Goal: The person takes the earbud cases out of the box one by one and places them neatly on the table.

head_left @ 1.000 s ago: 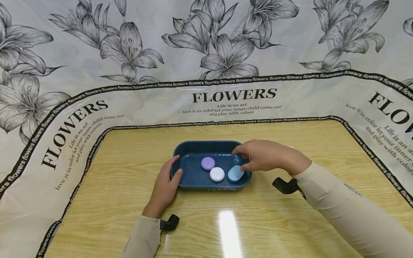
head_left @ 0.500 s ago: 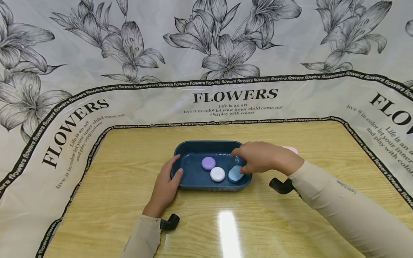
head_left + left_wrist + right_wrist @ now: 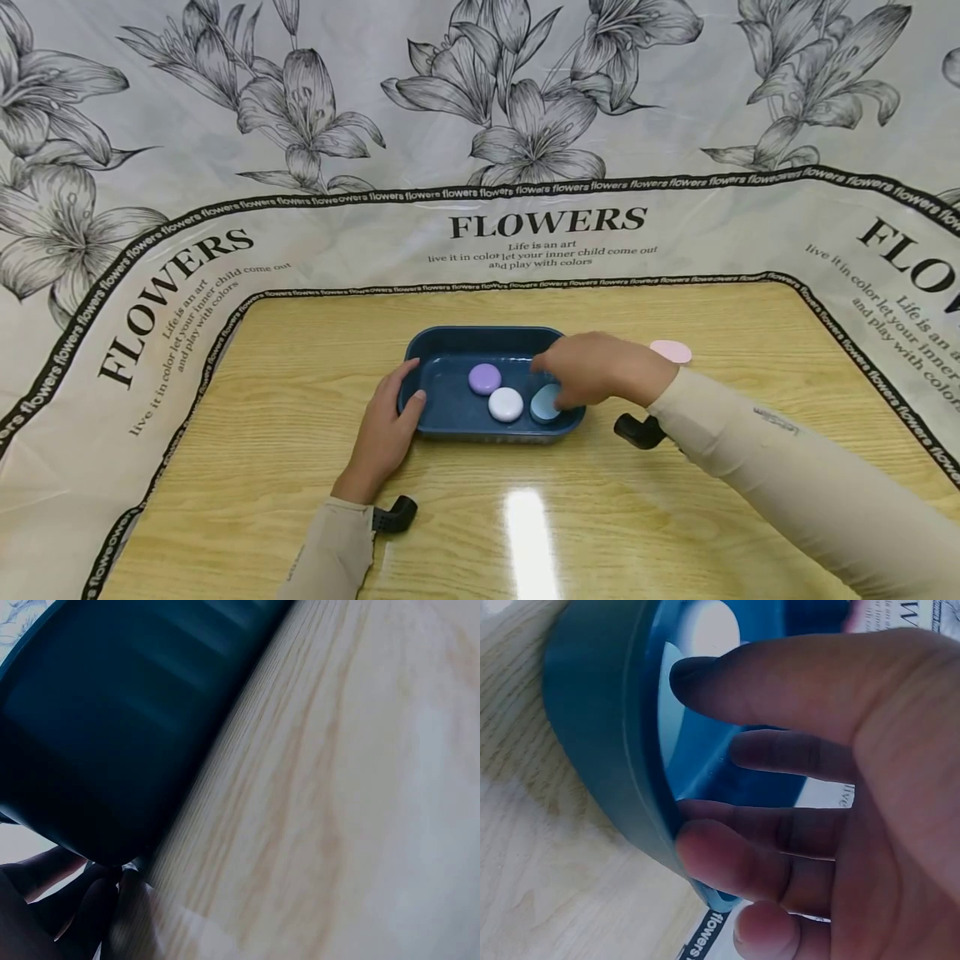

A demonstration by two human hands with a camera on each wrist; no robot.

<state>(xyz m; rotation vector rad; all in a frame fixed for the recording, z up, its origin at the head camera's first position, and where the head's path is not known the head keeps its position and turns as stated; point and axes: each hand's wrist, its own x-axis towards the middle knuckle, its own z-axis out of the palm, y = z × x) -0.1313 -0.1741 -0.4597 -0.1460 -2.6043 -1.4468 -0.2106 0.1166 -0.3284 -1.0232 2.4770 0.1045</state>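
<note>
A dark blue oblong dish point(image 3: 450, 421) stands on the table. My left hand point(image 3: 381, 442) grips its left end, thumb over the rim. In the left wrist view, curled fingers point(image 3: 82, 907) show at the dish's lower corner. Inside the dish lie a purple round disc point(image 3: 485, 378), a white round disc point(image 3: 506, 405) and a light blue disc point(image 3: 543, 404) with a flat top. My right hand point(image 3: 596, 367) reaches over the right rim, its thumb right at the light blue disc. Its other fingers point(image 3: 735, 859) are loosely bent around the dish's rim in the right wrist view.
A pink oval disc point(image 3: 671, 352) lies on the wooden table point(image 3: 285, 400) beyond the right wrist. A flower-printed cloth point(image 3: 547, 229) rises behind the table and along its sides. Black wrist-camera mounts point(image 3: 397, 515) stick out from both wrists.
My right hand has moved left and lower over the dish, its thumb further over the light blue disc. The pink disc has come into sight behind the wrist. The left hand has stayed put.
</note>
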